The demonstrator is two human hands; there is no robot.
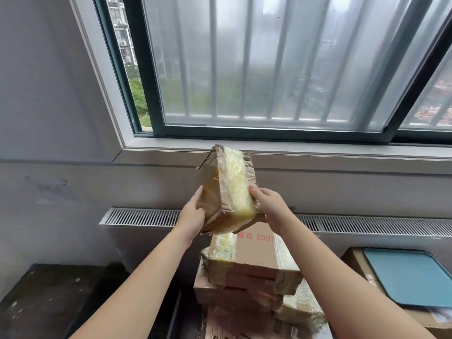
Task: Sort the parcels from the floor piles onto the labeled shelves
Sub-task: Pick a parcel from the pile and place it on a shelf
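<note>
My left hand [193, 216] & right hand [269, 206] grip one taped parcel [227, 189] above the pile [249, 270]. Several pcs remain there; shelves not in view.

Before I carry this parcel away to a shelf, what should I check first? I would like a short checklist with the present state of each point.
1. Both hands hold the parcel: ok; left hand on its left side, right hand on its right edge.
2. Parcel lifted free of the stack below: ok.
3. Label readable: cannot tell; only tape and brown cardboard face the camera.
4. Target shelf in sight: not ok; only the window and wall are ahead.
5. Stack steady: cannot tell; its boxes lie askew.
</note>
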